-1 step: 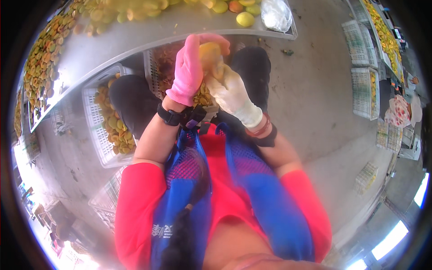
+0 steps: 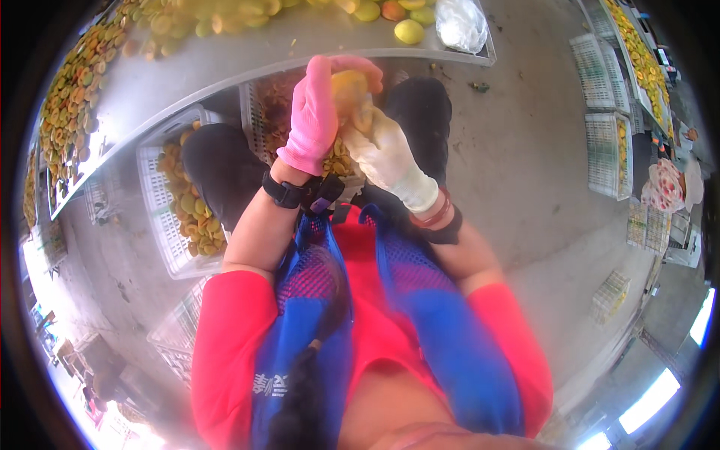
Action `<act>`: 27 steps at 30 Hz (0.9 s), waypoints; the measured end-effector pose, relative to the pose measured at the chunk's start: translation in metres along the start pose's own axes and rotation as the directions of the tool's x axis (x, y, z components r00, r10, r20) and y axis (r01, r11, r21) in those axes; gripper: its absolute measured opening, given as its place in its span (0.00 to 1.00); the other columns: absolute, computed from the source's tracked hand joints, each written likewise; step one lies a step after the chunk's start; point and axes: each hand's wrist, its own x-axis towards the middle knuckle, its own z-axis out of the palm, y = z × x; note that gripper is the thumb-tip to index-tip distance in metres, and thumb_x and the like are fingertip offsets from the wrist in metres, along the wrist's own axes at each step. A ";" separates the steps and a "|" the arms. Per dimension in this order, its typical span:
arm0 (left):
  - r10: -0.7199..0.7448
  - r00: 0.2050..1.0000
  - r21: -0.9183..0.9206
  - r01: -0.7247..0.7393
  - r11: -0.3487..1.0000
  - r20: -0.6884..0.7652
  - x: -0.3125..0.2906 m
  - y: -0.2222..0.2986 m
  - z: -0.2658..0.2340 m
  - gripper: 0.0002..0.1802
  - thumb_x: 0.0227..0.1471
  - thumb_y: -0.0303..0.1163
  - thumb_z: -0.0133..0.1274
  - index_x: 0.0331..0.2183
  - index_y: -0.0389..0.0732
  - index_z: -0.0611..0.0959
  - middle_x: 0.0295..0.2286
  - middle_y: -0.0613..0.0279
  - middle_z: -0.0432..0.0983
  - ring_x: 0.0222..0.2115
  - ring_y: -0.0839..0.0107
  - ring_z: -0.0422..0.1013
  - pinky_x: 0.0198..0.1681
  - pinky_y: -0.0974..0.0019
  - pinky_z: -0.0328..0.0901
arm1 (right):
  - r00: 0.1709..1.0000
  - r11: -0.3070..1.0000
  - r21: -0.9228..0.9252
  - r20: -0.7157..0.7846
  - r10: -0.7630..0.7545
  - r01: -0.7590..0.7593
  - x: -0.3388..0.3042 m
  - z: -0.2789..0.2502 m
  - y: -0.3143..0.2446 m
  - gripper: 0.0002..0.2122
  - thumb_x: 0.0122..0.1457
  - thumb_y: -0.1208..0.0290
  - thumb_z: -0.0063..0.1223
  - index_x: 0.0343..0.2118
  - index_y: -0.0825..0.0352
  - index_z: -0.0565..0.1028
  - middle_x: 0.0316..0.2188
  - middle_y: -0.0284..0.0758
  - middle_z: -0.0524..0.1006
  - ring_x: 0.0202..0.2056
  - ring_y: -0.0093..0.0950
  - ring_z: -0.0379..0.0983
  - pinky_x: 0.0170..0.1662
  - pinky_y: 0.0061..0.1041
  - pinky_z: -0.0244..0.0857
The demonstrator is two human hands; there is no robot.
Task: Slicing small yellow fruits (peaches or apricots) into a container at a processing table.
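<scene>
My left hand point(image 2: 316, 112), in a pink glove, is closed round a yellow peach point(image 2: 350, 88) at the table's front edge. My right hand point(image 2: 382, 154), in a white glove, meets the fruit from the near side with its fingers pinched together. Blur at the fingertips hides what, if anything, it grips. Below both hands, between my knees, peach pieces point(image 2: 339, 159) lie in a crate, partly covered by my wrists.
A metal-edged table point(image 2: 247, 46) carries many cut peaches point(image 2: 75, 97), some whole yellow peaches point(image 2: 409, 31) and a clear plastic bag point(image 2: 460, 26). Left of my leg stands a white crate point(image 2: 161, 217) of peach pieces. Stacked crates point(image 2: 606, 154) line the right side.
</scene>
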 end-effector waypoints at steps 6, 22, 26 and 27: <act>-0.083 0.997 -0.020 0.083 0.996 -0.008 0.000 -0.002 -0.003 0.45 0.64 0.65 0.27 0.33 0.35 0.84 0.27 0.61 0.80 0.29 0.74 0.75 0.35 0.72 0.68 | 0.988 0.986 -0.074 0.037 -0.148 0.151 0.001 0.001 0.011 0.07 0.61 0.73 0.53 0.39 0.70 0.72 0.25 0.43 0.74 0.25 0.38 0.70 0.30 0.32 0.66; -0.065 0.996 -0.014 0.064 0.998 -0.063 -0.007 -0.001 -0.002 0.42 0.66 0.62 0.29 0.33 0.33 0.83 0.27 0.58 0.80 0.28 0.71 0.75 0.36 0.69 0.69 | 0.970 0.948 -0.206 0.038 -0.238 0.241 -0.004 0.012 0.009 0.10 0.63 0.72 0.52 0.45 0.68 0.72 0.25 0.35 0.77 0.26 0.31 0.76 0.30 0.30 0.67; 0.004 0.999 0.077 -0.001 0.997 -0.038 -0.010 -0.004 -0.007 0.41 0.66 0.61 0.30 0.35 0.32 0.82 0.29 0.56 0.79 0.30 0.69 0.74 0.39 0.67 0.68 | 0.987 0.998 0.051 0.158 0.028 -0.036 -0.002 0.006 0.000 0.09 0.63 0.71 0.53 0.43 0.69 0.72 0.24 0.38 0.77 0.25 0.35 0.76 0.28 0.33 0.67; 0.031 0.999 0.109 -0.027 0.994 -0.042 -0.011 -0.004 -0.006 0.40 0.67 0.59 0.29 0.34 0.32 0.82 0.29 0.56 0.79 0.31 0.69 0.73 0.39 0.67 0.67 | 0.980 0.992 0.100 0.190 0.056 -0.076 -0.002 0.006 0.000 0.09 0.63 0.71 0.53 0.43 0.69 0.72 0.24 0.39 0.77 0.25 0.37 0.76 0.28 0.34 0.67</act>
